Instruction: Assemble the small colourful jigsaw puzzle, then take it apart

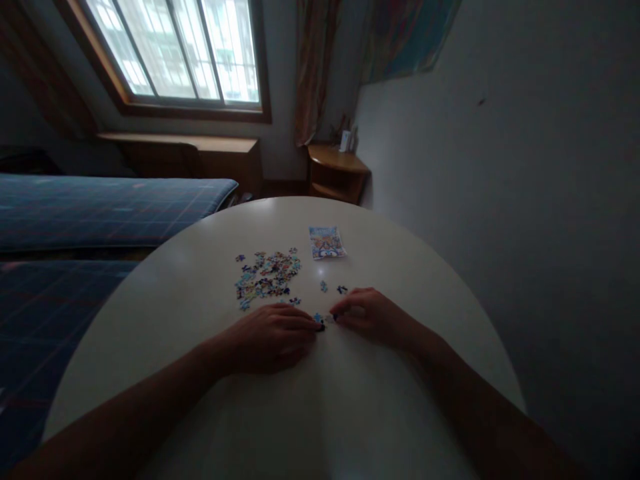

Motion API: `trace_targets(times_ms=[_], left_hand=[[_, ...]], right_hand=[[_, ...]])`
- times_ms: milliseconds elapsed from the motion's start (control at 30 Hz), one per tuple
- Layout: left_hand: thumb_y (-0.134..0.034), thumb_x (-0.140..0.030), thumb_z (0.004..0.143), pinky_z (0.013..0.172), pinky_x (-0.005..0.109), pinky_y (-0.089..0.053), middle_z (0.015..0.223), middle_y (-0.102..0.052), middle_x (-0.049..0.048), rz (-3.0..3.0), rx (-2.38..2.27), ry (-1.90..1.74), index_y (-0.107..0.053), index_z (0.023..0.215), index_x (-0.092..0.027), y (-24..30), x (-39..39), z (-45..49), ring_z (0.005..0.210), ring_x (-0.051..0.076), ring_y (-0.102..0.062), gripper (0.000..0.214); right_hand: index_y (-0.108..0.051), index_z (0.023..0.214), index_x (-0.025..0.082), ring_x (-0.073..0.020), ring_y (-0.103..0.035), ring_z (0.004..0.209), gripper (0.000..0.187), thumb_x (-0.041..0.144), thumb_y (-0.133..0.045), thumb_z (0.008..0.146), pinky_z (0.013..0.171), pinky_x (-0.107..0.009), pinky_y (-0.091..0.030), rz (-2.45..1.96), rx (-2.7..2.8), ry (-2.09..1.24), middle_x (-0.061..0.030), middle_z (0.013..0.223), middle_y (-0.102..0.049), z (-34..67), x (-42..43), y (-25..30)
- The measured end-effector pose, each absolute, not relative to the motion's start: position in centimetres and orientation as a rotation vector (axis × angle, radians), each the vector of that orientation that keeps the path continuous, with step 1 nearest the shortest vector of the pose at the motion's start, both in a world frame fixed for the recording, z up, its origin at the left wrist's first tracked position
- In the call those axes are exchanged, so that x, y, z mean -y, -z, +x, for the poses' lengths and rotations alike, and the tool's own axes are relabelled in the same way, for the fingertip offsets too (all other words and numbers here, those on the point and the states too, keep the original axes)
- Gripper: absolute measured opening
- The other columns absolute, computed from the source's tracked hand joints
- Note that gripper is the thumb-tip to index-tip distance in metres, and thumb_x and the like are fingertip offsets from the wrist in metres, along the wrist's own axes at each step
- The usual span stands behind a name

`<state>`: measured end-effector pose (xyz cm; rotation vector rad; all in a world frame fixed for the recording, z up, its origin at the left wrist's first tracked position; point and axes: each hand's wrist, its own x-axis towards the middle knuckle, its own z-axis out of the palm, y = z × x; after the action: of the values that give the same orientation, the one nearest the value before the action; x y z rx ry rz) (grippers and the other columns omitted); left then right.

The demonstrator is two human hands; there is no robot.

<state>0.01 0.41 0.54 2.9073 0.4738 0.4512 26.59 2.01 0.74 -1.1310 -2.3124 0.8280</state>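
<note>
On the white round table (400, 267), my left hand (277, 335) lies palm down, its fingertips pressed on a dark and blue jigsaw puzzle piece (319, 321). Just to the right, my right hand (373, 317) pinches a dark jigsaw puzzle piece (335, 317) between thumb and forefinger. A small gap parts the two fingertips. Beyond my hands lie a loose light blue piece (324, 286) and a dark piece (342, 289). A spread heap of mixed puzzle pieces (273, 270) is beyond my left hand. Further back rests a printed picture sheet or packet (327, 243).
A bed with a blue plaid cover (110, 207) stands left of the table. Behind are a wooden desk (220, 143) under the window and a corner shelf (337, 160). A pale wall (525, 200) runs close along the right side.
</note>
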Motion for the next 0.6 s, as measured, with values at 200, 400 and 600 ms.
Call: trace_targets(times_ms=[200, 400, 600], left_hand=[[-0.052, -0.023, 0.094, 0.101, 0.035, -0.049, 0.130, -0.066, 0.0039, 2.849, -0.471, -0.466, -0.065, 0.109, -0.021, -0.4, -0.5, -0.1, 0.119, 0.020, -0.061, 0.020], [-0.054, -0.023, 0.093, 0.102, 0.036, -0.049, 0.130, -0.066, 0.0046, 2.831, -0.483, -0.464, -0.066, 0.111, -0.021, -0.5, -0.5, -0.2, 0.119, 0.022, -0.062, 0.022], [-0.055, -0.024, 0.092, 0.101, 0.037, -0.050, 0.131, -0.065, 0.0047, 2.838, -0.486, -0.449, -0.065, 0.112, -0.022, -0.5, -0.5, -0.2, 0.119, 0.022, -0.062, 0.023]], right_hand=[[-0.077, 0.100, 0.021, -0.0164, -0.068, 0.079, 0.017, 0.023, -0.066, 0.086, 0.077, -0.027, -0.051, -1.113, 2.355, -0.730, -0.0058, 0.088, -0.075, 26.2, -2.1, -0.4], [-0.075, 0.103, 0.022, -0.0150, -0.066, 0.080, 0.023, 0.014, -0.059, 0.088, 0.076, -0.026, -0.050, -1.048, 2.333, -0.702, -0.0051, 0.090, -0.074, 25.9, -2.2, 0.0], [-0.074, 0.108, 0.021, -0.0152, -0.065, 0.088, 0.030, 0.011, -0.054, 0.089, 0.081, -0.027, -0.050, -0.982, 2.333, -0.689, -0.0070, 0.097, -0.071, 25.0, -2.0, 0.3]])
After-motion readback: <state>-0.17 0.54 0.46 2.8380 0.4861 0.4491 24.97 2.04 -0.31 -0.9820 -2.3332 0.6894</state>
